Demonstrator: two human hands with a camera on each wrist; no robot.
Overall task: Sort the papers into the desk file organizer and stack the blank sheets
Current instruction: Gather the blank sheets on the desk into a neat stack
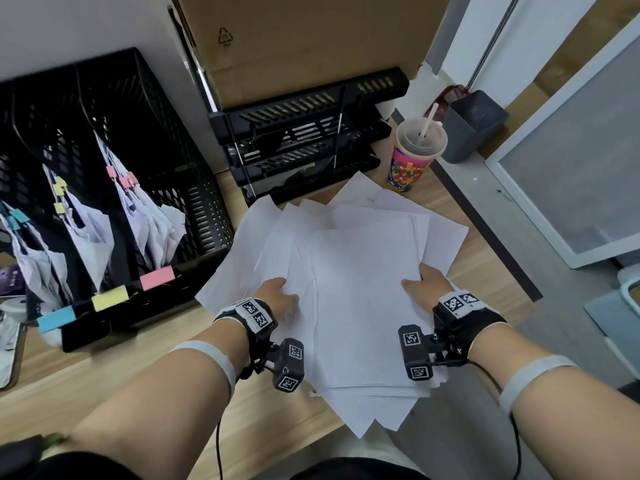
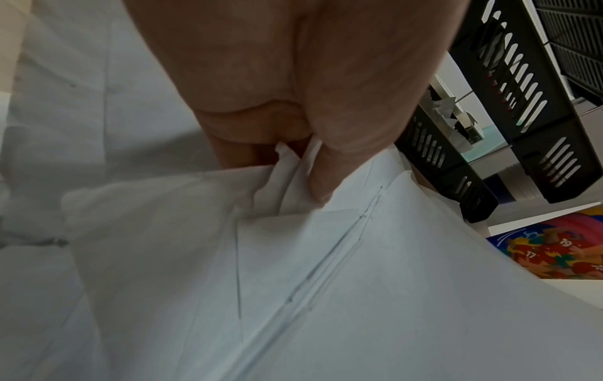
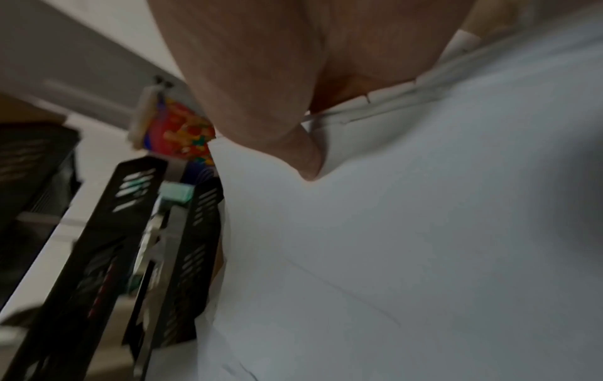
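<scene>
Both hands on the loose fanned pile of blank white paper sheets [image 1: 363, 271], which sits on the wooden desk [image 1: 104, 386] and overhangs its near edge. Left hand [image 1: 277, 297] pinches the sheets' left edge, thumb on top; right hand [image 1: 424, 284] grips the right edge the same way. Black mesh upright file organizer [image 1: 114, 168] at left holds clipped papers; slot labels blue, yellow, pink, no readable text. Black stacked letter tray [image 1: 304, 140] behind the pile. Colourful lidded drink cup [image 1: 414, 157] shows "19" and "17". Brown cardboard box [image 1: 304, 39] bears a recycling triangle.
</scene>
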